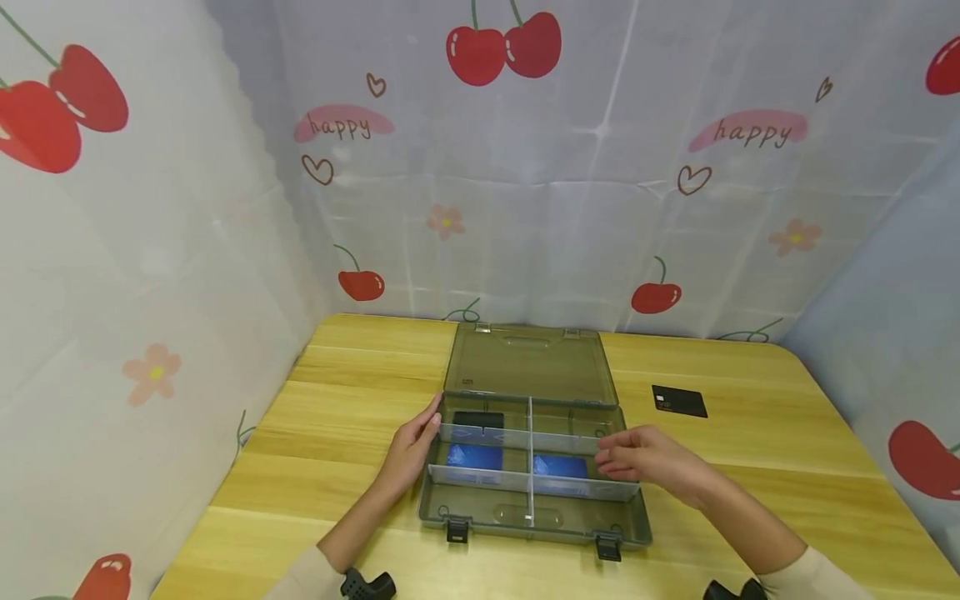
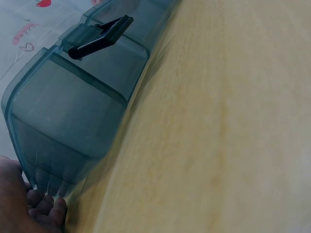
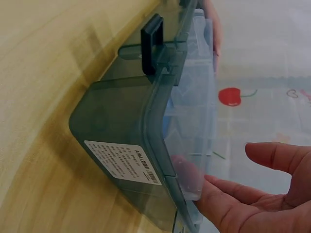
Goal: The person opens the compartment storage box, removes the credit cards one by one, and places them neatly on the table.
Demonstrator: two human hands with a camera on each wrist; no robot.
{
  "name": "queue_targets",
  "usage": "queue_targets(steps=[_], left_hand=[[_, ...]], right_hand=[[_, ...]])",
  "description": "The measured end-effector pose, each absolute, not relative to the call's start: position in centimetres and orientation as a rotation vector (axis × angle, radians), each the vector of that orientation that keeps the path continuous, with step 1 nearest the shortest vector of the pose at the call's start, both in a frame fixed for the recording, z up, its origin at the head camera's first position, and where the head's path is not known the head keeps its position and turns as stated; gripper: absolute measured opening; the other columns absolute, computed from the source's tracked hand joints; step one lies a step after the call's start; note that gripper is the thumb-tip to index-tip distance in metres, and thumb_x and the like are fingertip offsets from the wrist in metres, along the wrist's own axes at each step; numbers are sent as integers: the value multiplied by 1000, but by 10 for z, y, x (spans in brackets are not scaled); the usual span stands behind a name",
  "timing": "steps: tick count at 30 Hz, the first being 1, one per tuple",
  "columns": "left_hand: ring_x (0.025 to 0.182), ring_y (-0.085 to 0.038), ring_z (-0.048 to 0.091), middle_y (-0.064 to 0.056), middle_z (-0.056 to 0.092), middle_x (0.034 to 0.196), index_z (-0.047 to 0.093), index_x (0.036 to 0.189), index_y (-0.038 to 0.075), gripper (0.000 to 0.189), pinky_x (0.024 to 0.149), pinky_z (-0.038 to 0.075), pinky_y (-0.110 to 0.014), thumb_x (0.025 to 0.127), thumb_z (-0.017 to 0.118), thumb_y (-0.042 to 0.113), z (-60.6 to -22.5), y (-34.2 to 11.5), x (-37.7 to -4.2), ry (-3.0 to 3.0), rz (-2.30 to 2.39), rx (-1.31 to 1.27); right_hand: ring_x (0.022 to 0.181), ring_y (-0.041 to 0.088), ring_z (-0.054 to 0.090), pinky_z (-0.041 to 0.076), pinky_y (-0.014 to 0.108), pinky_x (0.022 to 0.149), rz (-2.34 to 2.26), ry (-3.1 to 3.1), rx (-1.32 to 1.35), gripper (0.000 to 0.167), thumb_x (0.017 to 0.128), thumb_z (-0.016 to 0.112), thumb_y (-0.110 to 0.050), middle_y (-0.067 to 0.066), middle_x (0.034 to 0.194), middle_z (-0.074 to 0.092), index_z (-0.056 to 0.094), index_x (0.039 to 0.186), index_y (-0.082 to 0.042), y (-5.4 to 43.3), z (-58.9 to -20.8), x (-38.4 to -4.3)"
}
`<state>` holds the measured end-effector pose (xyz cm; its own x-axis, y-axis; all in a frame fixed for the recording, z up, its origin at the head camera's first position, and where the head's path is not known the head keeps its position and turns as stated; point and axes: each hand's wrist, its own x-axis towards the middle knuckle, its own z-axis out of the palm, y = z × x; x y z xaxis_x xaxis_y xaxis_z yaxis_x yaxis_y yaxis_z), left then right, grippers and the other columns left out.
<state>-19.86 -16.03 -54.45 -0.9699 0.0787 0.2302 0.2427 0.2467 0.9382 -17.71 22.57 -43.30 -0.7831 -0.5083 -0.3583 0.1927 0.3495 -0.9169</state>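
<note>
A translucent grey-green storage box (image 1: 480, 500) lies with its lid (image 1: 528, 362) folded back. Clear dividers (image 1: 529, 458) split it into several compartments. A black card (image 1: 478, 420) is in the back left compartment, one blue card (image 1: 475, 457) in the middle left, another blue card (image 1: 559, 466) in the middle right. My left hand (image 1: 408, 450) rests along the box's left side, fingertips at its wall in the left wrist view. My right hand (image 1: 660, 462) reaches over the right rim, fingers extended above the middle right compartment and thumb apart; no object shows in it.
On the wooden table (image 1: 360, 392), a black card marked VIP (image 1: 679, 401) lies to the right of the lid. Two black latches (image 1: 457, 531) hang at the box's front edge. Cherry-patterned curtains (image 1: 525, 233) enclose the table's back and sides.
</note>
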Motion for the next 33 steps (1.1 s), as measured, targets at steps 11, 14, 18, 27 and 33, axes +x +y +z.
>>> queue_targets(steps=[11,14,18,27,33], left_hand=[[145,-34,36,-16,39,157,41,151,-3,45,117,33,-47,110,47,14,-512,-158,-184,-2394,-1858,-332],[145,-33,36,-15,38,158,41,152,-2,46,116,35,-46,110,47,15,-513,-158,-184,-2385,-1869,-337],[145,-33,36,-15,38,158,40,152,-3,46,115,35,-46,110,46,14,-515,-158,-185,-2377,-1869,-350],[144,-33,36,-16,39,157,41,151,-3,45,117,32,-46,110,46,13,-515,-158,-185,-2373,-1864,-343],[145,-33,36,-16,39,157,41,151,-4,45,117,33,-46,110,46,13,-514,-158,-185,-2375,-1873,-342]], right_hand=[[134,51,44,44,54,111,-1487,1923,-181,48,104,47,-10,44,152,25,43,135,26,220,-439,-183],[132,49,48,46,52,109,-1514,1885,-162,37,104,48,-12,42,150,31,54,121,21,220,-441,-185],[127,43,53,48,48,108,-1557,1822,-167,28,105,47,-12,34,141,43,60,110,13,220,-444,-187],[130,43,51,43,51,113,-1592,1727,-145,51,106,42,-11,41,146,38,34,138,27,222,-448,-191],[127,40,55,44,48,112,-1622,1676,-110,54,107,39,-14,39,141,46,32,141,27,223,-446,-191]])
